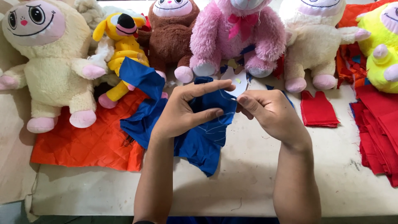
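Blue woven cloth, a crumpled piece of thin fabric (pixel 207 137), sits between your two hands at the middle of the pale worktable (pixel 248 182), seen from the head camera looking straight down. Your left hand (pixel 186 112) grips the cloth from its left side: the forefinger reaches out straight over the top edge, the thumb presses across the front, and the fabric is clamped between them. Your right hand (pixel 269 114) comes in from the right with thumb and forefinger pinched together at the cloth's upper right edge, just beside a small white cut-out shape (pixel 240 85) that stands against the fabric there; whether the pinch holds the cloth itself, the white shape or something finer, you cannot tell. The two hands nearly touch at their fingertips. The lower part of the cloth hangs down onto the table and another fold of it trails up to the left.

Beneath that fold lies an orange quilted fabric square (pixel 91 141). Along the far edge sits a row of plush toys: a cream one with a pink face (pixel 49 62), a small yellow one (pixel 122 41), a brown one (pixel 172 37), a shaggy pink one with a bow (pixel 236 37), another cream one (pixel 315 45) and a bright yellow one (pixel 381 49). A small folded red cloth piece (pixel 318 110) lies to the right of your right hand, and a stack of red fabric (pixel 379 132) fills the table's right edge.
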